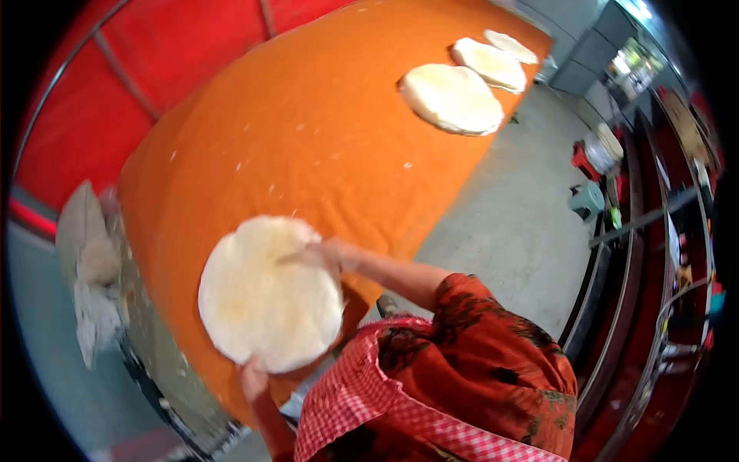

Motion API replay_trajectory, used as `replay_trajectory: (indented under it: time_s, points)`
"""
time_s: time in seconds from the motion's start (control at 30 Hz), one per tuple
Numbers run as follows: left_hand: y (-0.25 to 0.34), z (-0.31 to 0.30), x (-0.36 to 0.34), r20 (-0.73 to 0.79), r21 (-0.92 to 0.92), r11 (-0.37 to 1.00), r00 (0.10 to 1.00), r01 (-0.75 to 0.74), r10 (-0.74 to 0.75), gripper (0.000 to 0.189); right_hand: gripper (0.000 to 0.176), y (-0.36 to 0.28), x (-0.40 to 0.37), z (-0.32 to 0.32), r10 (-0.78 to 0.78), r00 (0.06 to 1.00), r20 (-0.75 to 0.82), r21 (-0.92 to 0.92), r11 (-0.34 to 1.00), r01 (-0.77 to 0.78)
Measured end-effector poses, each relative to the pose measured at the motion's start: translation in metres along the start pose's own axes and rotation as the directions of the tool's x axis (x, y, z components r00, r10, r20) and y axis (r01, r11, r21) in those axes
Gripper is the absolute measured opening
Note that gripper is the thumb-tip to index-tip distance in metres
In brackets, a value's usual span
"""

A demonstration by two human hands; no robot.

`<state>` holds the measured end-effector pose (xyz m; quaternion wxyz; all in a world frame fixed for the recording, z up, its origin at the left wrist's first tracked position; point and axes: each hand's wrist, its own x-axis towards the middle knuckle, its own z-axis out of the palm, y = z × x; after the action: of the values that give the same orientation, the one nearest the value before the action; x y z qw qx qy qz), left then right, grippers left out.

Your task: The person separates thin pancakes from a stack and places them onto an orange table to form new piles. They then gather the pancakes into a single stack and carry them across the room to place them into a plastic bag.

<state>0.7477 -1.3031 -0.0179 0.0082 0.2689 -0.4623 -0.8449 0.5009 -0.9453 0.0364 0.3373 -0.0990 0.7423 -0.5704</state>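
Note:
A large, round, pale flatbread (269, 300) with faint yellowish patches lies on the orange cloth, close to the table's near edge. My left hand (252, 377) grips its lower rim, thumb on the top side and the other fingers hidden beneath. Over the flatbread's upper right part is my right hand (319, 256), smeared by motion, with a finger reaching towards the middle. Farther along the cloth lie three more pale rounds: a large one (453, 98), a second (490, 65) behind it, and a smaller-looking one (511, 46) at the far end.
Orange cloth (323, 115) covers the long table, with white crumbs scattered on it. A red panel (177, 58) borders its far side. Grey bags (92, 262) sit by the left end. Across the grey floor (516, 200) stand a pale green stool (588, 199) and dark red racks (616, 339).

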Motion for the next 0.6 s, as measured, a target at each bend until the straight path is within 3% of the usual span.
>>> replay_trajectory:
  time_s: [0.07,0.1,0.13,0.2,0.27,0.33,0.4,0.47,0.6]
  points:
    - [0.015,0.027,-0.015,-0.058,-0.012,0.997,0.996,0.072,-0.072,0.058,0.042,0.032,0.028,0.008,0.095,0.992,-0.083,0.068,0.994,-0.089]
    - [0.008,0.021,-0.012,-0.048,-0.011,0.999,0.998,0.037,-0.037,0.059,0.043,0.048,0.042,0.012,0.142,0.982,-0.124,0.107,0.986,-0.129]
    - [0.006,0.012,-0.002,-0.041,-0.013,1.0,0.999,0.007,-0.008,0.061,0.042,-0.009,-0.006,0.001,0.303,0.942,-0.143,0.374,0.898,-0.231]
    - [0.006,0.016,-0.004,0.008,0.021,1.0,1.0,0.012,-0.012,0.065,0.045,0.022,0.015,0.013,0.19,0.964,-0.184,0.386,0.916,-0.107]
    - [0.007,0.013,-0.001,0.038,-0.006,0.999,0.998,0.041,-0.041,0.069,0.042,0.001,-0.001,0.015,0.199,0.944,-0.263,0.436,0.898,-0.068]
    - [0.017,0.027,-0.008,0.03,-0.021,0.994,0.994,0.104,-0.103,0.064,0.04,-0.014,-0.015,0.005,0.186,0.955,-0.23,0.488,0.871,-0.052]
    - [0.018,0.035,-0.007,0.019,-0.006,0.992,0.992,0.125,-0.125,0.064,0.038,0.015,0.006,0.008,0.113,0.983,-0.147,0.623,0.783,0.003]
    - [0.014,0.04,-0.005,0.016,0.014,0.995,0.995,0.103,-0.103,0.064,0.037,0.015,0.0,0.0,0.067,0.995,-0.073,0.661,0.75,-0.002]
    - [-0.001,0.041,0.002,0.069,0.093,0.994,0.997,-0.051,0.045,0.064,0.039,0.015,0.003,-0.007,-0.097,0.985,-0.14,0.596,0.787,0.162]
